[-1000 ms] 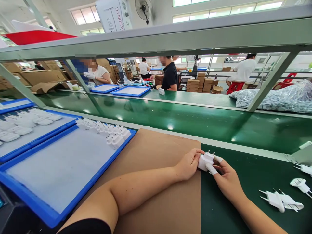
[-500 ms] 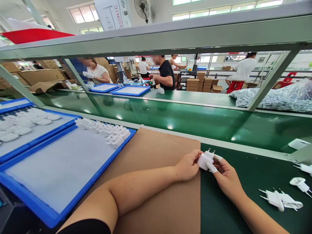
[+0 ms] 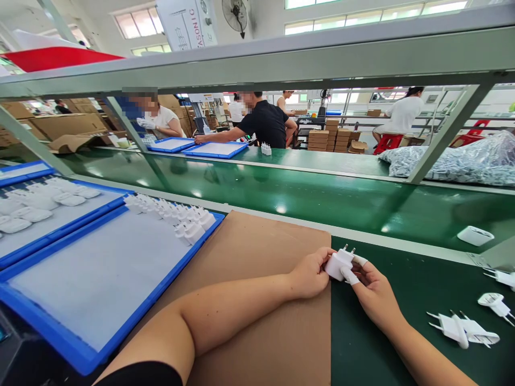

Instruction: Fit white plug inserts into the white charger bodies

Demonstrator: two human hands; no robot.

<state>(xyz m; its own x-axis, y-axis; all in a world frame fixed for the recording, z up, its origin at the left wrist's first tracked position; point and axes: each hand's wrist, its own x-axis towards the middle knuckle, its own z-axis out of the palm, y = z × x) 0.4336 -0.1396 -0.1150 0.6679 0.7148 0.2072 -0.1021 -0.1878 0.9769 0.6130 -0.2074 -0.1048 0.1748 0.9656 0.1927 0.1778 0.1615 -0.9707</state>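
Two bare hands meet over the right edge of a flat brown cardboard sheet (image 3: pixel 273 321), which lies on a dark green work table (image 3: pixel 370 356). Between them is a white plastic plug with a blocky body and two metal pins (image 3: pixel 339 265). Its long axis slants from lower left to upper right, and the pins point up towards the table's far edge.

The left hand (image 3: pixel 309 274) comes from the left across the cardboard, with its thumb and fingers pinching the body's left side. The right hand (image 3: pixel 370 284) comes from the lower right; white covers sheathe its thumb and forefinger, which pinch the body's right side, just below the pins. Both hands touch the plug, so neither is nearer. Whether the plug's underside meets the table cannot be told.

Left of the cardboard, a blue-rimmed tray with a pale lining (image 3: pixel 43 323) carries rows of similar white plugs (image 3: pixel 192 230) along its far edge, by the far right corner. Near the table's right edge, well apart from the right hand, lie several loose white pin pieces (image 3: pixel 454 328).
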